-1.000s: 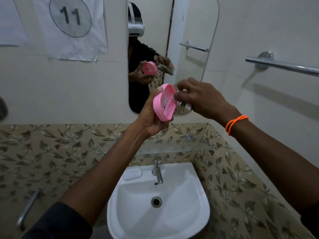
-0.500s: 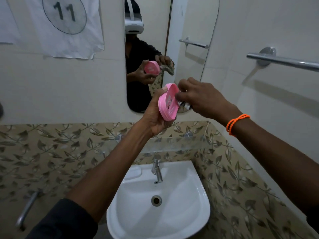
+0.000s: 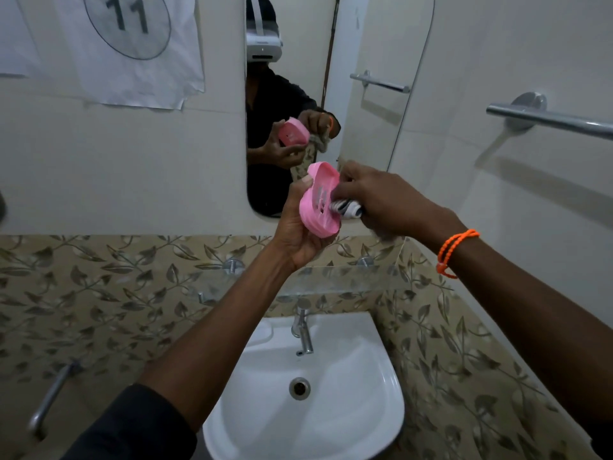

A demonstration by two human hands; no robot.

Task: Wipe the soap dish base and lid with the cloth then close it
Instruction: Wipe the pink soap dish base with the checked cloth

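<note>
Currently, head view only. Pink soap dish part point(image 3: 320, 202) held up in front of mirror point(image 3: 365, 104), above white washbasin point(image 3: 348, 410), hollow side turned toward right hand; slotted floor visible, so judged the base or its draining tray, though not certain. Left hand point(image 3: 297, 232) cupped round outer shell from behind and below, thumb on upper rim. Right hand point(image 3: 388, 200) curled round bunched cloth point(image 3: 346, 207), pressing it into the hollow. Second half of dish not seen. Judged thin moulded plastic: light, stiff, slightly springy at rim, smooth and likely slippery if damp. Best held as now, by outer shell with thumb over rim, clear of wiped face. Cloth soft, compliant, suited to working into slots. Elsewhere: tap point(image 3: 303, 330), towel rail point(image 3: 550, 119), paper sheet marked 11 point(image 3: 129, 44).
</note>
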